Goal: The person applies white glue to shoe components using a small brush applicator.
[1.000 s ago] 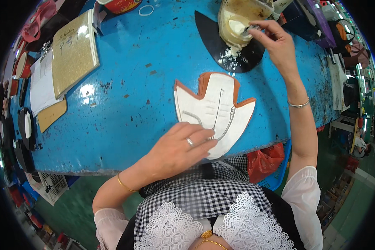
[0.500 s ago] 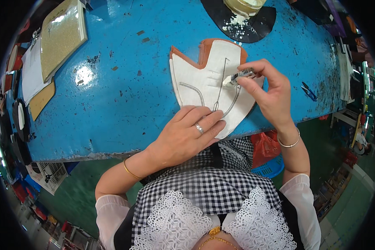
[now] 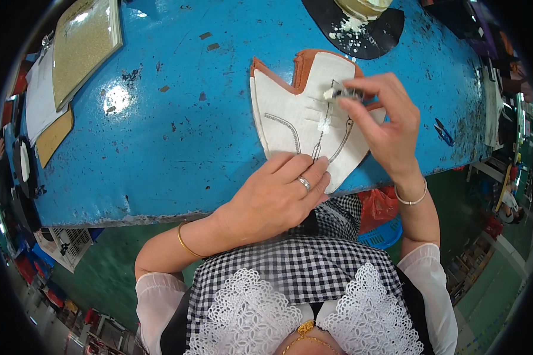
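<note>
Your R hand (image 3: 392,121) is farther twd 12 o'c. than half a sec ago, taking the short dark applicator w/ creamy-white tip (image 3: 348,93) up along the white, fabric-like, notched panel w/ stitched lines (image 3: 281,102). R thumb + fingers pinch the applicator; too blurred to tell if its tip touches. Panel lies flat on the scuffed blue tabletop (image 3: 189,118), nr the 6 o'c. edge, orange-brown layers (image 3: 305,64) showing along its 12 o'c. side. Your L hand (image 3: 272,192) rests on the panel's 6 o'c. end, fingers pressed together.

Progress, as far as shown: one wet-looking glossy patch (image 3: 324,125) sits on the centre stitching, mid-panel. Rest of the visible face looks matte + bare, so this pc. is prob. only just begun, both flanks showing none; can't tell what's under your L hand, nor how the lower layers stand. From the panel, the yellowish tub (image 3: 364,7) is at 1 o'c., on a curved black sheet (image 3: 388,38) w/ creamy crumbs (image 3: 352,25); small blue-and-dark snips (image 3: 443,132) lie at 3 o'c.
</note>
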Demonstrator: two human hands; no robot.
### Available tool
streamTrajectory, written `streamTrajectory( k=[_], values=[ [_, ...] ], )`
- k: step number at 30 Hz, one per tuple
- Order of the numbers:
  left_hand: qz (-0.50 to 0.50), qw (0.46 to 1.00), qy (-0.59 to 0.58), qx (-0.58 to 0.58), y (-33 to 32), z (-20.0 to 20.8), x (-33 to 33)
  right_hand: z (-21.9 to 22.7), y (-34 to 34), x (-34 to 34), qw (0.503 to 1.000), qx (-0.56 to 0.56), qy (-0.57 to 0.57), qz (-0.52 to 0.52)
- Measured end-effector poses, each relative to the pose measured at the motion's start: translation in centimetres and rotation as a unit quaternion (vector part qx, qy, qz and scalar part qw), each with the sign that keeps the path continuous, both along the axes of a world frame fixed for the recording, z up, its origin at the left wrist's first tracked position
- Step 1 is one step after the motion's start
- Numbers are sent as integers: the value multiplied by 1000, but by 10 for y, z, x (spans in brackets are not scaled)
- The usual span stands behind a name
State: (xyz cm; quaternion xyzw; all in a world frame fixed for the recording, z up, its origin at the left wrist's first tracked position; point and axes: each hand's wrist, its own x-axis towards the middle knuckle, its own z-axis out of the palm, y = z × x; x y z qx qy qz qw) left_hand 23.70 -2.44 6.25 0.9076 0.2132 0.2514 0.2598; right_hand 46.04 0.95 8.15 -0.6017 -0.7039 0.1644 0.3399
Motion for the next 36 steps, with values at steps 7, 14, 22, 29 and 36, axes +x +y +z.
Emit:
streamTrajectory(
  k=[7,14,22,29,36],
  values=[
    [-61,994,83,25,12,17,-7,16,-14,10,995,-57,77,37],
    [-105,982,147,53,18,32,-4,14,96,85,971,63,224,-61],
    [-131,979,140,-63,28,37,-6,-2,149,88,990,69,96,-72],
    [-136,979,126,-90,38,42,-6,3,146,86,991,105,-64,-45],
    [-133,979,119,-96,40,44,-6,16,133,84,994,94,-13,-44]
  ],
)
